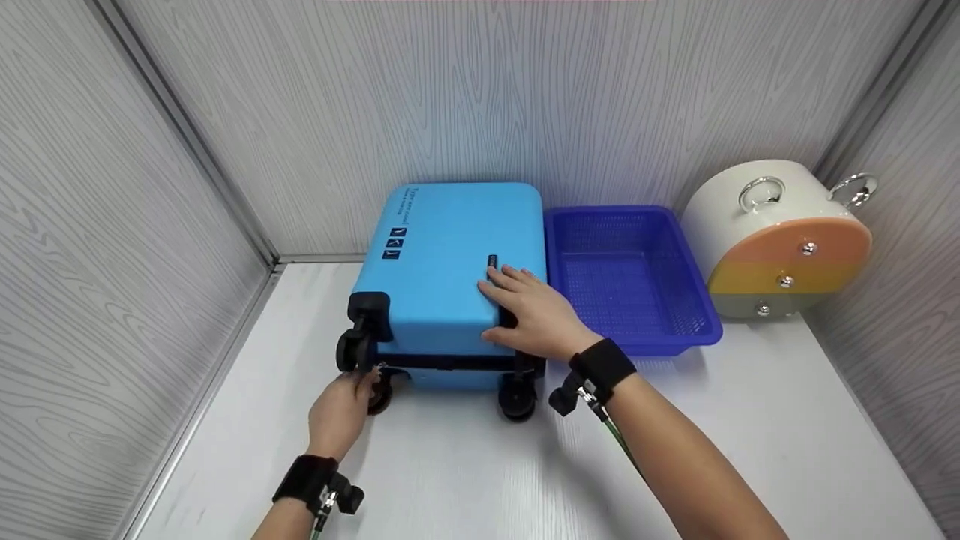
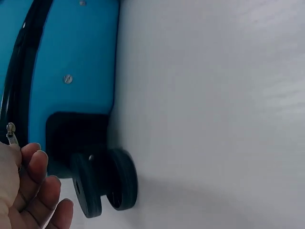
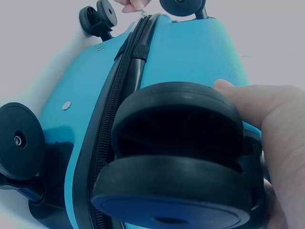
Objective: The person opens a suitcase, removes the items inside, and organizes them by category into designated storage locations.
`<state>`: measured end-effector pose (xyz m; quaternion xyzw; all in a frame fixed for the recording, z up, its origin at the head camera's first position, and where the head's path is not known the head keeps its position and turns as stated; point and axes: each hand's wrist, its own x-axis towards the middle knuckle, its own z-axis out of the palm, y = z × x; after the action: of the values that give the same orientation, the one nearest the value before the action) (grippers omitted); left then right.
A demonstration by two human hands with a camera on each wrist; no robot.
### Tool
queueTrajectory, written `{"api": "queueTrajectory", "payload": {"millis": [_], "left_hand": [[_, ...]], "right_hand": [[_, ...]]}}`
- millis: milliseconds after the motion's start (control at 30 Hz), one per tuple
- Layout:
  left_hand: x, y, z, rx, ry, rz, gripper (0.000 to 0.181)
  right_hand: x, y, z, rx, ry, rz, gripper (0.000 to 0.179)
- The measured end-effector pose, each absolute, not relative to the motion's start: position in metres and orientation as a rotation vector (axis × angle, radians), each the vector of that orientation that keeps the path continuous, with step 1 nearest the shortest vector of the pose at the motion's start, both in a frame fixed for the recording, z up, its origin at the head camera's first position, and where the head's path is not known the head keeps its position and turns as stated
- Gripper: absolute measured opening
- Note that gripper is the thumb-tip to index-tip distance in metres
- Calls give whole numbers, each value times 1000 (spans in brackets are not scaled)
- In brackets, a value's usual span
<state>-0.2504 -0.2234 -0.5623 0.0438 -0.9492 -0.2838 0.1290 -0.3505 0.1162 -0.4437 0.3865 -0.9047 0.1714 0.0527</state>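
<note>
A light-blue hard-shell suitcase (image 1: pixel 457 255) lies flat on the table, its black wheels towards me. My left hand (image 1: pixel 341 412) is at its near left corner, pinching a small metal zipper pull (image 2: pixel 13 135) between thumb and forefinger. The black zipper (image 3: pixel 114 100) runs along the wheeled side between the two shells. On the near right corner, my right hand (image 1: pixel 536 315) rests with fingers spread over the top shell. In the right wrist view, a large wheel (image 3: pixel 176 119) stands close to that thumb and hides part of the zipper.
Right of the suitcase is a blue plastic basket (image 1: pixel 709 322), its side against or very near the shell. Beyond it stands a white round drawer box (image 1: pixel 720 195) with coloured drawers and metal ring handles. Wood-grain panels (image 1: pixel 450 90) enclose the table (image 1: pixel 465 480) at back and sides.
</note>
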Motion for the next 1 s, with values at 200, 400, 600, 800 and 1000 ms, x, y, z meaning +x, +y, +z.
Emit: {"api": "queueTrajectory", "payload": {"millis": [200,400,600,800,1000], "left_hand": [[-261,-252,-558,238,-2806,-880,28],[-288,-273,-549,295,-2838,-1003,32],[-309,-281,-545,365,-2862,-1105,44],[-317,-275,-540,408,-2784,-1293,49],[-319,-270,-538,387,-2685,-1493,52]], "right_hand": [[-351,117,-445,1172,-2742,524,82],[-352,118,-445,1177,-2732,522,81],[-351,113,-445,1187,-2741,517,81],[-350,111,-445,1204,-2731,533,81],[-351,117,-444,1193,-2721,541,81]]}}
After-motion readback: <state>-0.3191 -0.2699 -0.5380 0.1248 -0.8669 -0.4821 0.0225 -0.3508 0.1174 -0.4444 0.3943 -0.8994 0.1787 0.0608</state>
